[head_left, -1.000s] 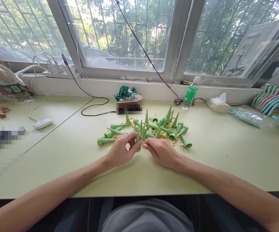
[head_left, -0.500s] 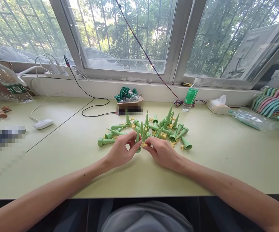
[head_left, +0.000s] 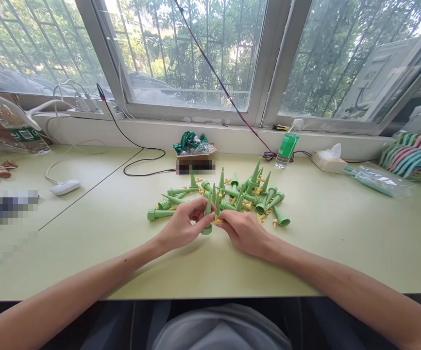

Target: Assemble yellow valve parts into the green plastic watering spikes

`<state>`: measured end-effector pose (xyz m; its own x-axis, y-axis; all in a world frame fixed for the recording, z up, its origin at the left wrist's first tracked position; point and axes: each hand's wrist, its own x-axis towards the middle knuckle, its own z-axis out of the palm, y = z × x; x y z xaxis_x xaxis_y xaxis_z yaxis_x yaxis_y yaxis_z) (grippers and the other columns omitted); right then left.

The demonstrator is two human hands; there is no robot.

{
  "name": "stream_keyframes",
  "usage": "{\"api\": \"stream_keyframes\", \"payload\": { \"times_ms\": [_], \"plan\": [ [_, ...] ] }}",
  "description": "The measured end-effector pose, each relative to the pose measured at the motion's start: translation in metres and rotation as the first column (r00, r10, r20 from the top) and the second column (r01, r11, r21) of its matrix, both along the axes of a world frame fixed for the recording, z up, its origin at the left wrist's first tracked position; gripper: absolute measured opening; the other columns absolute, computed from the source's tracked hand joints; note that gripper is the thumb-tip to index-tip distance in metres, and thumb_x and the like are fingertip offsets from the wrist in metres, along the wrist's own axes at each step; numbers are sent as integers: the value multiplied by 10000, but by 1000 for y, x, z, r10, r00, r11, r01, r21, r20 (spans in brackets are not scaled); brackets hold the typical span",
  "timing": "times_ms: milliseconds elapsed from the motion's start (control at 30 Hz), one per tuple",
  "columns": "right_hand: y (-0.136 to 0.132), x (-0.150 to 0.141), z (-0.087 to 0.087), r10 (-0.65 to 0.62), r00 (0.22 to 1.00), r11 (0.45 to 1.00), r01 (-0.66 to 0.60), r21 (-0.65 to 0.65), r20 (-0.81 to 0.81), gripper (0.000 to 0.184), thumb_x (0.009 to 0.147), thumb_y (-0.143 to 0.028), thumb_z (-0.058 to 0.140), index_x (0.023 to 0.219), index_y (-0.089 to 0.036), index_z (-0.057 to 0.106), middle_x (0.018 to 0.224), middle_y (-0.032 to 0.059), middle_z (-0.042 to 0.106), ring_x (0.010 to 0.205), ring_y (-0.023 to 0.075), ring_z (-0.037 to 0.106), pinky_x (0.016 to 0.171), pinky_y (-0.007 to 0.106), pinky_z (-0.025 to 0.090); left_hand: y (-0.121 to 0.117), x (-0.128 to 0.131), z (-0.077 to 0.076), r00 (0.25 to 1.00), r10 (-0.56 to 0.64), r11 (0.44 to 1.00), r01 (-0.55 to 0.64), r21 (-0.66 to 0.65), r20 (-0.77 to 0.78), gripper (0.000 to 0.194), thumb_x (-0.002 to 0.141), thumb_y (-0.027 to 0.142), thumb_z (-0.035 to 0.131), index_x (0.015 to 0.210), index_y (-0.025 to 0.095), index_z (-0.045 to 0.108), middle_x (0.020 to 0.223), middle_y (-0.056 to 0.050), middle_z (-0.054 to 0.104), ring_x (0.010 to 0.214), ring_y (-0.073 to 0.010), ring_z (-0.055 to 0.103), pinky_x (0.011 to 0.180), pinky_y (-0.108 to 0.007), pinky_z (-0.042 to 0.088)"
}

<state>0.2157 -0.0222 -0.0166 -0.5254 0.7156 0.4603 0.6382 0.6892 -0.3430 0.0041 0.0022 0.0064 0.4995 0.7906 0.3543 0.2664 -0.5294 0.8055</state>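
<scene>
Between the thumb and fingers of my left hand is a green plastic spike, its point up and its wide capped end down. My right hand pinches a small yellow plastic valve right beside the spike; whether the two parts touch, I cannot tell. Just beyond both hands lies a loose pile of like green spikes, some standing on their caps and others on their sides. Small yellow fittings are scattered among them, mostly on the right.
A small cardboard box with green plastic stands behind the pile. Farther right are a water bottle, a tissue box and several pastel hangers. A white mouse-like device lies left, and a black cable crosses the table.
Both hands stay close together. The spike in my left hand has shifted very slightly down, and my right fingers have curled a little more around the yellow valve.
</scene>
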Motion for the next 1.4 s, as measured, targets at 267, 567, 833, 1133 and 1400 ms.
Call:
{"api": "stream_keyframes", "payload": {
  "times_ms": [267, 567, 833, 1133, 1400],
  "plan": [
    [1, -1, 0, -10, 1000, 1000, 10, 13, -3, 242, 1055, -283, 426, 840, -202, 502, 740, 14, 624, 626, 141, 557, 580, 255, 291, 1, 3, 6, 997, -19, 995, 26, -98, 70, 198, 907, 369, 658, 908, 173, 633, 609, 39, 432, 518, -91, 400, 462, -222, 374],
    [1, -2, 0, -48, 995, 998, 50, 28, -84, 237, 1025, -276, 487, 801, -201, 497, 714, 7, 619, 597, 135, 531, 584, 249, 319, 2, 3, 7, 993, -66, 979, 84, -184, 103, 131, 865, 253, 683, 948, 164, 636, 798, -13, 601, 589, -81, 459, 517, -211, 443],
    [2, -1, -1, -59, 995, 998, 62, 33, -81, 243, 1017, -289, 532, 794, -198, 503, 695, -2, 599, 583, 125, 508, 573, 234, 322, 4, 0, -2, 997, -70, 997, 71, -30, 44, 108, 845, 168, 650, 952, 156, 659, 938, -53, 652, 751, -124, 600, 724, -268, 554],
    [3, 0, -2, -72, 995, 997, 74, 30, -65, 250, 1026, -299, 527, 800, -193, 514, 689, -3, 612, 560, 118, 508, 565, 230, 314, 3, 1, -2, 997, -74, 996, 74, 53, 2, 109, 850, 151, 621, 946, 156, 673, 957, -68, 671, 847, -167, 666, 710, -270, 574],
    [1, -1, -1, -86, 996, 996, 86, 19, -7, 252, 1033, -320, 515, 818, -187, 531, 705, 10, 645, 583, 129, 559, 571, 236, 302, 3, 1, -3, 997, -67, 992, 70, 106, -31, 105, 857, 149, 605, 942, 152, 666, 928, -57, 669, 787, -148, 656, 671, -265, 576]
  ]
}}
